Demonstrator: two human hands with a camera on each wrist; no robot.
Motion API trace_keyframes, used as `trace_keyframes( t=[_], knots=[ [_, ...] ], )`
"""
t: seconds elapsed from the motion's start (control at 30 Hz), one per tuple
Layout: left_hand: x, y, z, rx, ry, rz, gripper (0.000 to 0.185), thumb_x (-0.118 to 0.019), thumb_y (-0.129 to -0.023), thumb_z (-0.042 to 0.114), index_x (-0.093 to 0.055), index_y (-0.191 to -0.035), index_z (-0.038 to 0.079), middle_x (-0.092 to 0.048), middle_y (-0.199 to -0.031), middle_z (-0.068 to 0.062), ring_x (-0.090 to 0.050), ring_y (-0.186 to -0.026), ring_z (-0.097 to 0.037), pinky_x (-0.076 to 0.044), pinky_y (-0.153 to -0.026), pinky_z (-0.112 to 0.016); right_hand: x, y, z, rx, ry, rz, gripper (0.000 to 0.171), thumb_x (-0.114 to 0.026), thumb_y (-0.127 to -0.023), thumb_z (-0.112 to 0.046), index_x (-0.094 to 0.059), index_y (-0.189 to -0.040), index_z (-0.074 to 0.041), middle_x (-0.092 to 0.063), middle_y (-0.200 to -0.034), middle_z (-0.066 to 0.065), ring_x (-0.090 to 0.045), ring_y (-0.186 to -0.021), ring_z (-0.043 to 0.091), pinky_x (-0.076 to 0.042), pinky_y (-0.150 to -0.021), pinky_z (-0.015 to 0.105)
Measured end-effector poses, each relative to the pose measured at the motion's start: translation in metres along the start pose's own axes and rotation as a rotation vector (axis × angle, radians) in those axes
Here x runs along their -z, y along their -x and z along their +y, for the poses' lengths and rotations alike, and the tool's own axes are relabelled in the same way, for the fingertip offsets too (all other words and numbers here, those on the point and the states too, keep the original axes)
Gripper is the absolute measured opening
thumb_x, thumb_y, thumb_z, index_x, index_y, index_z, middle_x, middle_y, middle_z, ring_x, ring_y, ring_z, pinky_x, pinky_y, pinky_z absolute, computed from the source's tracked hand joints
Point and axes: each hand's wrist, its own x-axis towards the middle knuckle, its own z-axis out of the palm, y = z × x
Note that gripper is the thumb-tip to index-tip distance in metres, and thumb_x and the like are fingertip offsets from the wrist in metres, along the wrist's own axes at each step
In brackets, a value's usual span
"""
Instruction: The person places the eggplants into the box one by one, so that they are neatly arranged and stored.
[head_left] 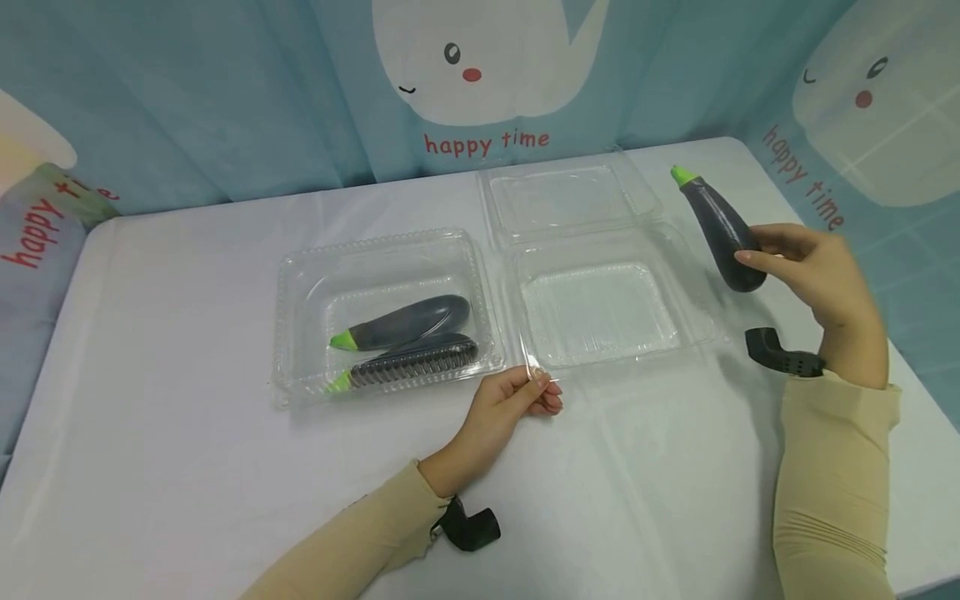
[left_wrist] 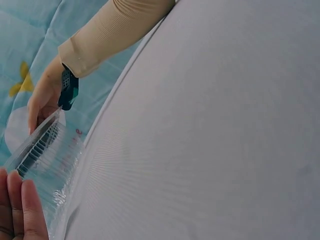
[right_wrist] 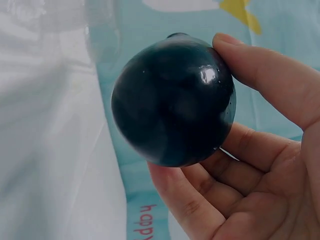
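Note:
In the head view my right hand (head_left: 817,271) grips a dark eggplant (head_left: 722,229) by its thick end, its green stem pointing up and away to the left. The right wrist view shows the eggplant's rounded end (right_wrist: 172,102) between thumb and fingers. My left hand (head_left: 506,404) pinches the near left corner of a clear plastic container (head_left: 600,312) whose lid (head_left: 558,200) lies folded back behind it. To its left stands another clear container (head_left: 300,292). Inside that one lie a smooth eggplant (head_left: 412,321) and, in front, another eggplant (head_left: 412,360) seen through the ribbed wall.
A white cloth (head_left: 187,467) covers the table. Behind and at the sides hangs a blue curtain (head_left: 225,100) with white cartoon prints. Black camera mounts sit at both wrists, one (head_left: 468,525) at the left and one (head_left: 780,354) at the right.

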Motion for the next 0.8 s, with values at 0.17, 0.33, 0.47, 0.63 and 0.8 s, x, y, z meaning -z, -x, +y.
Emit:
trace_keyframes(
  t=[0.17, 0.33, 0.47, 0.63, 0.8],
  knots=[
    [0.001, 0.0, -0.001, -0.019, -0.006, -0.003, 0.026, -0.047, -0.097, 0.004, -0.055, -0.101, -0.02, -0.059, -0.1, -0.036, -0.063, -0.081, -0.008, -0.054, -0.081, -0.034, -0.001, 0.002, -0.01, 0.047, -0.01, -0.016, 0.041, -0.072, -0.085, -0.02, -0.062, -0.122, -0.008, -0.057, -0.098, -0.026, -0.053, -0.087, -0.004, -0.037, -0.069, 0.007],
    [0.001, 0.001, -0.002, -0.022, 0.002, -0.009, 0.026, -0.046, -0.098, 0.004, -0.055, -0.1, -0.02, -0.059, -0.099, -0.036, -0.063, -0.081, -0.008, -0.054, -0.081, -0.034, -0.004, 0.005, -0.022, 0.101, -0.067, -0.069, 0.035, -0.072, -0.083, -0.01, -0.066, -0.117, -0.016, -0.06, -0.1, -0.022, -0.057, -0.086, -0.003, -0.04, -0.07, 0.008],
    [0.001, 0.001, -0.001, -0.018, 0.008, -0.018, 0.026, -0.046, -0.098, 0.003, -0.055, -0.1, -0.021, -0.059, -0.098, -0.037, -0.063, -0.081, -0.007, -0.054, -0.081, -0.034, -0.007, 0.007, -0.03, 0.144, -0.088, -0.119, 0.037, -0.072, -0.082, -0.006, -0.066, -0.119, -0.01, -0.063, -0.102, -0.017, -0.061, -0.085, -0.001, -0.043, -0.072, 0.009],
    [0.001, 0.001, -0.001, -0.023, 0.009, -0.023, 0.028, -0.046, -0.098, 0.005, -0.055, -0.099, -0.021, -0.059, -0.096, -0.036, -0.063, -0.08, -0.007, -0.054, -0.081, -0.034, -0.012, 0.01, -0.039, 0.145, -0.027, -0.175, 0.042, -0.073, -0.083, -0.013, -0.062, -0.123, -0.006, -0.062, -0.105, -0.015, -0.061, -0.085, -0.001, -0.041, -0.074, 0.008],
    [0.001, 0.001, -0.001, -0.02, 0.008, -0.025, 0.027, -0.046, -0.098, 0.004, -0.055, -0.099, -0.021, -0.059, -0.097, -0.036, -0.063, -0.081, -0.008, -0.054, -0.082, -0.034, -0.019, 0.011, -0.045, 0.184, 0.001, -0.218, 0.042, -0.073, -0.084, -0.013, -0.061, -0.123, -0.003, -0.063, -0.104, -0.013, -0.062, -0.084, 0.002, -0.041, -0.076, 0.009]
  ],
)
